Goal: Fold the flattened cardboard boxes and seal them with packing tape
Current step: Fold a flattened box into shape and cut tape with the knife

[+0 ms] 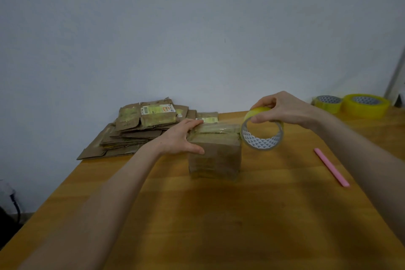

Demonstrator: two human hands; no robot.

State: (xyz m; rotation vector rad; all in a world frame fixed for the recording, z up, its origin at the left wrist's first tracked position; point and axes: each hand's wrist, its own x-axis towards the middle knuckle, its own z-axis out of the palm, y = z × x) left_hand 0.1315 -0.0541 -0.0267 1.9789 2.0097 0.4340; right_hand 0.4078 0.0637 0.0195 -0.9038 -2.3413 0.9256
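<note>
Centrally on the tabletop (219,215) stands the folded box (215,158). The left grip (182,138) presses its top left edge, fingers straight. At the box's top right corner, the right grip (282,109) curls round the tape roll (260,143). Flattened boxes (140,129) lie stacked behind.

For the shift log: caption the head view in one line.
Left hand steadies the box while the right hand holds the roll at its top edge; flat boxes stacked behind.
</note>
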